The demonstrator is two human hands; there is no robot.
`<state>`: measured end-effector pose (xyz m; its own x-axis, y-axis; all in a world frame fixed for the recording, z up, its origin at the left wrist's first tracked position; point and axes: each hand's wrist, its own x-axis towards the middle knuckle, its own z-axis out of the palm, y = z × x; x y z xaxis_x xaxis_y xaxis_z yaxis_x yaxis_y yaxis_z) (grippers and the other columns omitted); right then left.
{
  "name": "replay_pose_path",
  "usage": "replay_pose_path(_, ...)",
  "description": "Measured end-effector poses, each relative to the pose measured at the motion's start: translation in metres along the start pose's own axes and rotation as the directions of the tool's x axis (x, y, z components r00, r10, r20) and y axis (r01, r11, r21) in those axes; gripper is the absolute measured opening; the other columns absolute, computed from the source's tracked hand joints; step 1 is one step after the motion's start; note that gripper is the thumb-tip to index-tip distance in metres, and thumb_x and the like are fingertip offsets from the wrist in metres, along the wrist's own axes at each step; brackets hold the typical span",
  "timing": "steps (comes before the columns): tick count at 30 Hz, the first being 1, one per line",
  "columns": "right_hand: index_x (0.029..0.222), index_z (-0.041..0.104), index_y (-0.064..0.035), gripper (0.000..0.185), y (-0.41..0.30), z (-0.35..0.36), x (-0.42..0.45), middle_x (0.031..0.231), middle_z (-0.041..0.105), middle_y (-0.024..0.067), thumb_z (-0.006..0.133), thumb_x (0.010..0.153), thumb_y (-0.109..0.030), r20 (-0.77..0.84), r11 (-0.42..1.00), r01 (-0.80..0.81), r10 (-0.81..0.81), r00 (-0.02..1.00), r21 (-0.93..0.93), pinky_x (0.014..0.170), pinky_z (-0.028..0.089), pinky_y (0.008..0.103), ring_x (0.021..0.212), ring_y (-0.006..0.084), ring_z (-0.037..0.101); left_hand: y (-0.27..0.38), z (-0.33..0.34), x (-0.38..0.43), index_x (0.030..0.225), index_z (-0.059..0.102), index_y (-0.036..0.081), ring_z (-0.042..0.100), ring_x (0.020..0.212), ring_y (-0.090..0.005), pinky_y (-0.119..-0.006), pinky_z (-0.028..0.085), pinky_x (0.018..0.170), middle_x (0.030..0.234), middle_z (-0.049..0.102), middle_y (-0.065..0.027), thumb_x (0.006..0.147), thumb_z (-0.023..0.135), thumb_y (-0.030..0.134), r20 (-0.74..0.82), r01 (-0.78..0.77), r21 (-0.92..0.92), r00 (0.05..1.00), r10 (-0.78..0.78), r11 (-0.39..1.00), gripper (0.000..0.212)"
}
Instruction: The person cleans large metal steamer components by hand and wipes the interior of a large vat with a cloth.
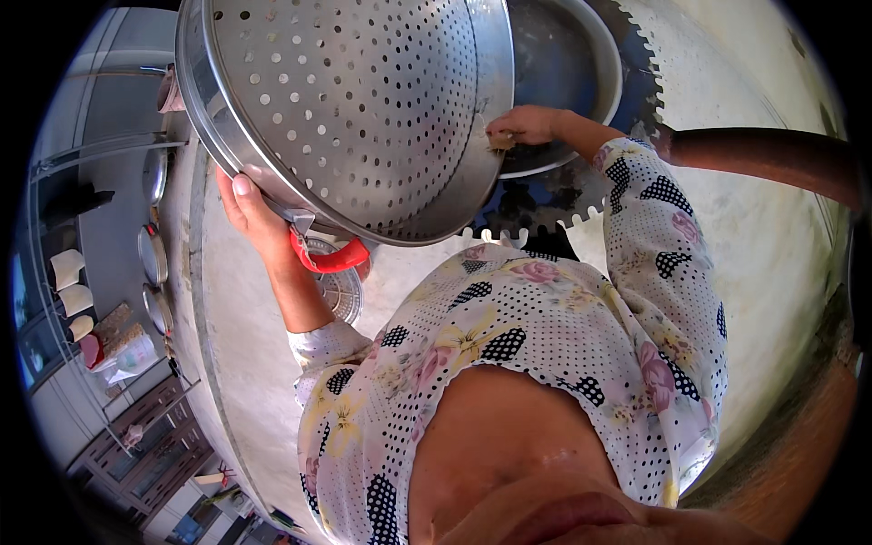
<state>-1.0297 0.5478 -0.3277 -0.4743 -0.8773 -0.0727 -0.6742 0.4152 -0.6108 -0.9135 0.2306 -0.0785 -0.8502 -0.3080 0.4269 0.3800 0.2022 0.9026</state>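
Observation:
A large stainless-steel steamer pot (381, 122) with a perforated bottom is tilted on its side, its inside facing me. My left hand (255, 211) grips its rim at the lower left, with the thumb on the outer wall. Just beside that hand is a red-covered handle (334, 257) on the pot. Against the inner side wall at the right, my right hand (528, 126) holds a small tan scrubber (503, 140). Behind the pot, a round metal basin (603, 75) is partly hidden and appears to hold dark liquid.
Under the basin spreads a dark, wet-looking surface with a toothed edge (644, 109). A brown curved bar (756, 157) reaches in from the right. On the pale floor (238, 381) lies a perforated metal strainer (344, 293). Several round pans (152, 253) line the left side, near a wooden cabinet (146, 449).

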Motion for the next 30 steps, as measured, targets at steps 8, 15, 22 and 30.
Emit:
replay_pose_path(8,0.111,0.043,-0.0114,0.041,0.068,-0.116,-0.001,0.114,0.047,0.0087,0.046,0.072,-0.001,-0.673,0.827,-0.499,0.216,0.708,-0.259,0.084,0.038,0.0350,0.103,0.0268,0.047,0.021,0.030,0.021,0.113,0.040,-0.001,0.050,0.092,-0.0179,-0.029,0.040,0.077,0.104,0.049,-0.0110,0.078,0.044,0.050,0.036,-0.054,0.239,0.998,0.047,0.969,0.063)
replay_pose_path(15,0.116,0.038,-0.0065,0.041,0.099,-0.073,0.020,0.122,0.040,0.0103,0.043,0.075,-0.007,-0.755,0.590,-0.660,0.124,0.644,-0.466,0.093,0.030,0.0345,0.114,0.0241,0.037,0.027,0.033,0.024,0.114,0.040,-0.001,0.049,0.093,-0.0178,-0.030,0.041,0.076,0.102,0.049,-0.0093,0.077,0.043,0.054,0.119,-0.149,0.373,0.987,0.112,0.916,0.066)
replay_pose_path(22,0.110,0.043,0.0000,0.035,0.028,0.012,0.028,0.119,0.040,0.0142,0.043,0.076,-0.012,-0.625,0.708,-0.621,0.325,0.709,-0.336,0.094,0.028,0.0381,0.115,0.0251,0.035,0.028,0.034,0.030,0.113,0.042,-0.001,0.048,0.090,-0.0158,-0.027,0.038,0.077,0.101,0.050,-0.0079,0.078,0.049,0.043,0.157,-0.104,0.107,0.984,0.087,0.989,0.057)
replay_pose_path(30,0.078,0.060,-0.0025,0.017,-0.099,0.039,0.009,0.078,0.059,0.0139,0.050,0.069,-0.013,-0.277,0.798,-0.593,0.548,0.789,-0.110,0.065,0.045,0.0359,0.077,0.0267,0.057,0.051,0.034,0.015,0.114,0.042,0.000,0.049,0.091,-0.0156,-0.026,0.039,0.077,0.102,0.050,-0.0079,0.080,0.048,0.034,0.190,-0.086,-0.019,0.978,0.088,0.996,0.048)
